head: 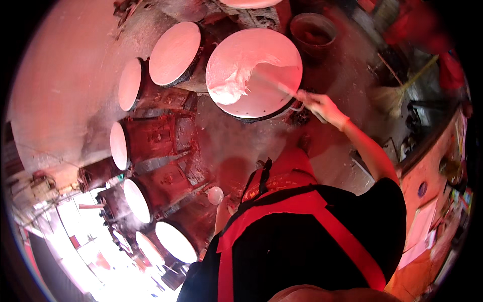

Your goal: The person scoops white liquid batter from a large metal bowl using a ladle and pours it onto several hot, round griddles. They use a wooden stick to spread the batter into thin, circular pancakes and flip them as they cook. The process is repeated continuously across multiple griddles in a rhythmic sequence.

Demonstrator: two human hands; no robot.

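Blurred by motion, my right hand (320, 107) grips the handle of a flat spatula (285, 89) at the right edge of a large round griddle (260, 105). A thin pale sheet of batter or dough (241, 49) covers the griddle's far part. Its near edge is crumpled into folds at the left, and bare surface shows on the right and near side. Low by my waist, my left hand (223, 211) is partly hidden by my body. A small round vessel (215, 195), perhaps a ladle bowl, is at its fingers, and its handle is not visible.
More round griddles (175, 53) on stove stands (153, 137) curve down the left side. Steam rises near one lower griddle (136, 200). A bucket (313, 32) stands beyond the main griddle's right side. A straw broom (392, 96) is on the right.
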